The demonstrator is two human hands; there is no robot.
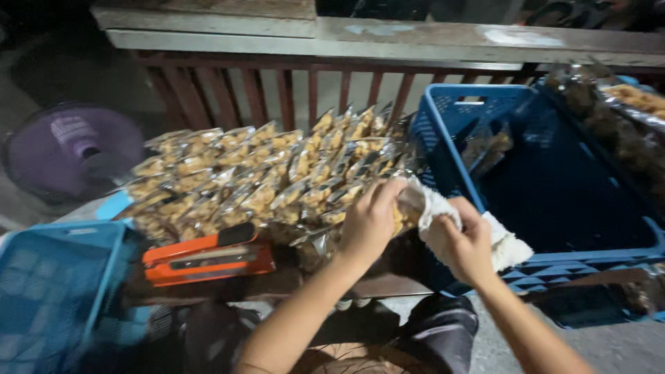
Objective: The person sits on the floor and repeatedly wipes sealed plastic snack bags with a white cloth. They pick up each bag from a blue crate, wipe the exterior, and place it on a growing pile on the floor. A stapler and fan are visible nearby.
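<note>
Both hands meet at the pile's right edge: left hand [370, 220] curled around a clear snack packet [403, 216], right hand [465, 244] fisted on a white cloth [504, 244] touching it, dark blue crate [443, 149] just beyond.

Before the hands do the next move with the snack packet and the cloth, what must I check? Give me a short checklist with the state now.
1. Left hand grips the snack packet: ok.
2. Right hand holds the white cloth: ok.
3. Cloth touches the packet: ok, it wraps over one end.
4. Packet seal intact: cannot tell, blurred.
5. Blue crate has free room: ok, mostly bare inside.
6. Orange sealer clear of both hands: ok.
</note>
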